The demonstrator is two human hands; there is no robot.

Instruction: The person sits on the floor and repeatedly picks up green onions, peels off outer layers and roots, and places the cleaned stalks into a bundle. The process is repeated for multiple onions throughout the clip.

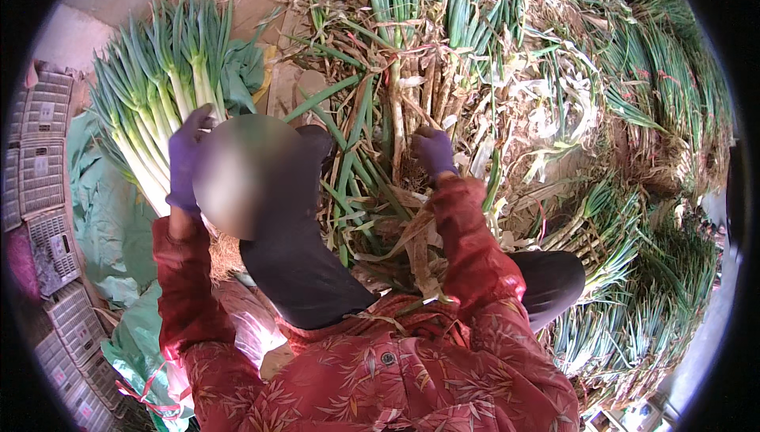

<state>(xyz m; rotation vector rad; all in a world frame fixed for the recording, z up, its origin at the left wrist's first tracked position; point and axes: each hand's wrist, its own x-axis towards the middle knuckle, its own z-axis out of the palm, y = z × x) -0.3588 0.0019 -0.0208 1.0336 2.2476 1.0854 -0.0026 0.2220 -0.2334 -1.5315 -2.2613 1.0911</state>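
My left hand (pixel 187 159), in a purple glove, is over the right side of a fanned pile of cleaned green onions (pixel 155 117) with white stems and green tops. A round blurred patch beside that hand hides what its fingers touch. My right hand (pixel 433 151), also gloved in purple, is by the lower ends of untrimmed green onions (pixel 396 111) with brown, dry outer leaves. Its fingers are curled and partly blurred, so a hold on a stalk cannot be made out. Red tie (pixel 392 64) crosses those untrimmed stalks.
Green plastic sheeting (pixel 107 206) lies under and beside the cleaned pile. Grey plastic crates (pixel 44 170) line the left edge. Peeled leaf scraps (pixel 552 96) cover the ground ahead and to the right. More green onion bundles (pixel 671 81) are heaped along the right side.
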